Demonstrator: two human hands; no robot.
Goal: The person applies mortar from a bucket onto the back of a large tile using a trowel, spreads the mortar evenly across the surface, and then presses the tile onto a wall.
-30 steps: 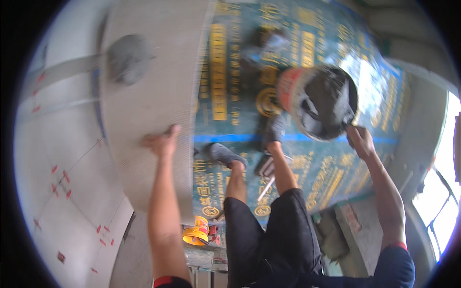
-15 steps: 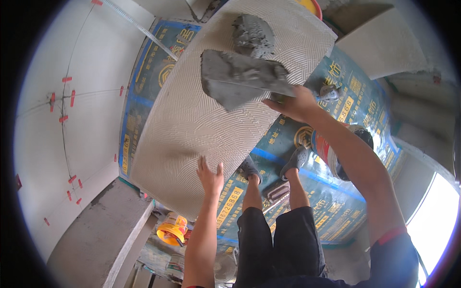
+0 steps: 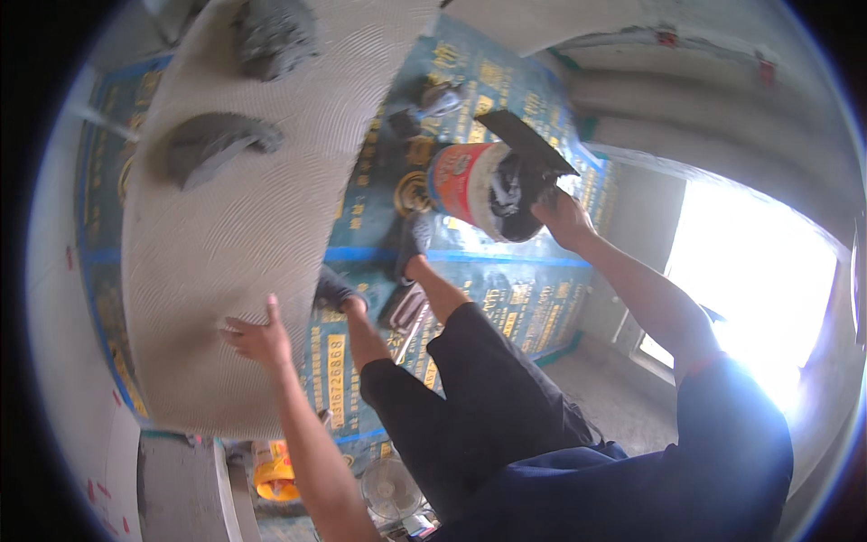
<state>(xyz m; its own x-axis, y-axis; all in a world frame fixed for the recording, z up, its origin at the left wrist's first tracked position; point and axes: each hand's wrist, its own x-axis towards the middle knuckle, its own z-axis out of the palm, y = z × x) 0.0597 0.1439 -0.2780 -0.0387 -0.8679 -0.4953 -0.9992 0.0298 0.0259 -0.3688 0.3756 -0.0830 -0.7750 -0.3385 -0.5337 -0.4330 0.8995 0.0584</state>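
My right hand (image 3: 567,222) is closed round the handle of a trowel (image 3: 526,142), whose dark flat blade is over the mouth of a bucket (image 3: 465,181). Dark wet mortar coats the bucket's inside. To the left, my left hand (image 3: 260,340) is at the near right part of a large pale slab (image 3: 226,280), thumb and fingers apart with nothing in them; whether it touches the slab I cannot tell. Fine combed ridges cover the slab. On it lie a smooth grey lump of mortar (image 3: 217,146) and, farther back, a rougher heap (image 3: 275,38).
Green printed protective sheeting (image 3: 533,294) with blue tape covers the floor under my feet. A grey power tool (image 3: 438,101) lies beyond the bucket. Near the lower left are a yellow bucket (image 3: 274,474) and a round fan (image 3: 391,488). A bright window (image 3: 759,262) is at right.
My right hand has swung the trowel off the slab, rightward to the bucket. A mortar lump now lies where the trowel was working. The view has turned right; my left hand stays by the slab.
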